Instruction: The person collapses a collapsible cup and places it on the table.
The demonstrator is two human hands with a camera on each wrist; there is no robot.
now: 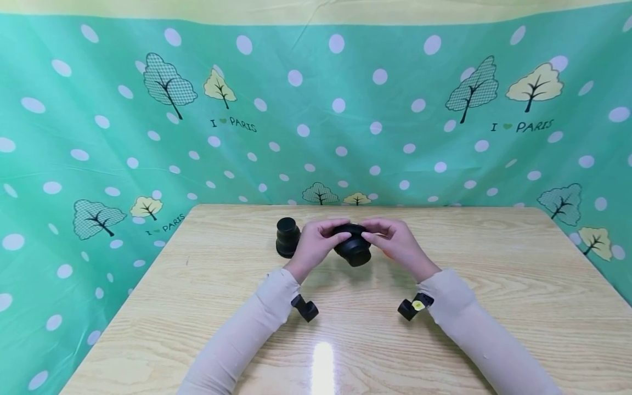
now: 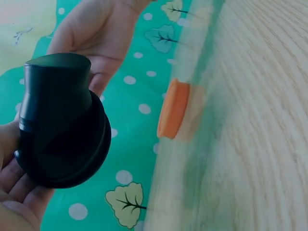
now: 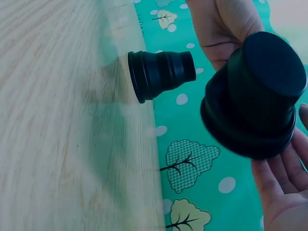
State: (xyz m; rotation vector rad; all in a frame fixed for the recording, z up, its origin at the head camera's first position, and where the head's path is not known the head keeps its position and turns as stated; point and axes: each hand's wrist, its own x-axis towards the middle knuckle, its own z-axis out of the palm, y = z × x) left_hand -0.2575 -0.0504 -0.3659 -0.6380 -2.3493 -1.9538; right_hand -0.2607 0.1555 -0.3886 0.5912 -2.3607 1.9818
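Observation:
Both hands hold a black stepped cup-like piece above the table, its broad rim up and its narrower end tilted down toward me. My left hand pinches the rim from the left, thumb in front and fingers behind. From the right, my right hand grips the same rim between thumb and fingers. In the right wrist view the narrow end looks flat and smooth. Left of the hands, a second black stepped piece stands on its wide rim with its narrow end up.
A low round orange piece lies on the wooden table, mostly hidden behind the right hand in the head view. Behind the table's far edge hangs a green dotted cloth with printed trees. Black cameras sit on both wrists.

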